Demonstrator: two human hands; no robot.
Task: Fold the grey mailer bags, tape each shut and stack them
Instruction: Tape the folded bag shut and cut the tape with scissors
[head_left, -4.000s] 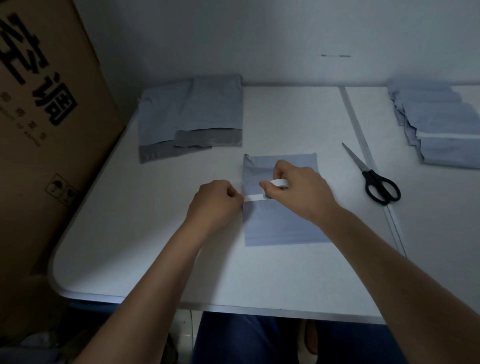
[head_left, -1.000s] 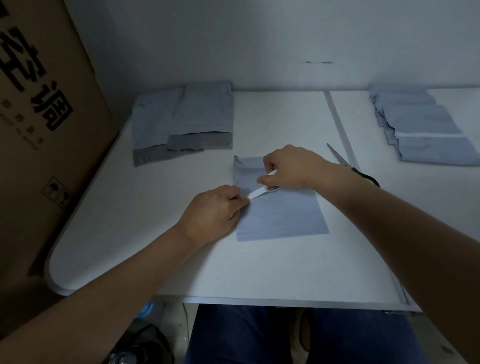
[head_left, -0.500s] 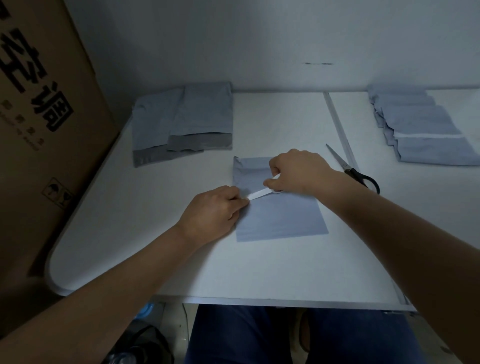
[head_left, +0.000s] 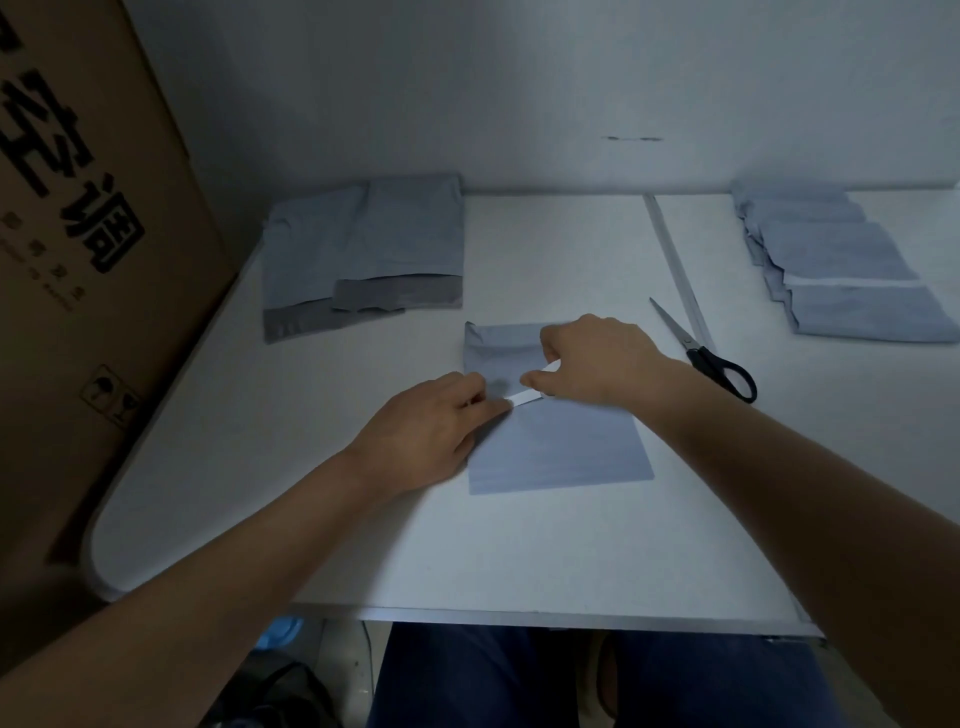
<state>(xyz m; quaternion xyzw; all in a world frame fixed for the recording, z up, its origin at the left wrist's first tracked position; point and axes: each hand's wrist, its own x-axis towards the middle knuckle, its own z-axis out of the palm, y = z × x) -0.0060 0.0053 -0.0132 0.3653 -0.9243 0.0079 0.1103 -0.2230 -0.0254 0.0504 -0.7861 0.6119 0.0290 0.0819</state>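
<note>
At table centre, the left hand (head_left: 431, 434) pinches the free end of the white tape (head_left: 525, 398) against the folded mailer bag (head_left: 558, 447) to anchor it, while the right hand (head_left: 592, 364), fingers curled on the tape, draws it rightward across the flap.

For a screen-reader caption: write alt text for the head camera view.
Two bare hands stretch a white tape strip across a folded grey mailer bag on a white table: left hand pinches one end, right hand the other. Black-handled scissors lie right.
</note>
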